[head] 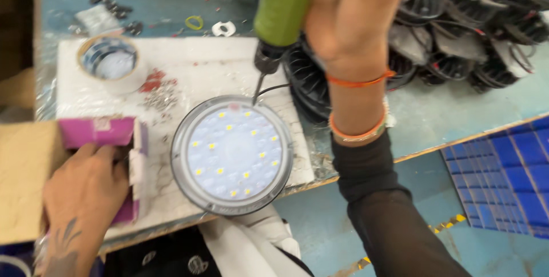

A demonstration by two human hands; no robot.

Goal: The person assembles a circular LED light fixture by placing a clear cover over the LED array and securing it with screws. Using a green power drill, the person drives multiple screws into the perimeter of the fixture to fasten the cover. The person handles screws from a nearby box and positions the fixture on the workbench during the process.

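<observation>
A round lamp (pixel 231 154) with a clear lens and several small yellow diodes lies face up on a white foam sheet (pixel 189 65). My right hand (pixel 349 20) grips a green electric screwdriver (pixel 283 8), held upright, its bit tip touching the lamp's upper rim. My left hand (pixel 80 191) rests at the lower left on a small purple and white carton (pixel 108 140), fingers curled over its edge.
A roll of tape (pixel 110 62) stands on the foam at the upper left, loose screws (pixel 160 98) beside it. Black finned lamp housings (pixel 457 37) with wires pile up at the upper right. A cardboard box (pixel 23 180) sits far left. Blue tiles (pixel 509 168) lie below the table edge.
</observation>
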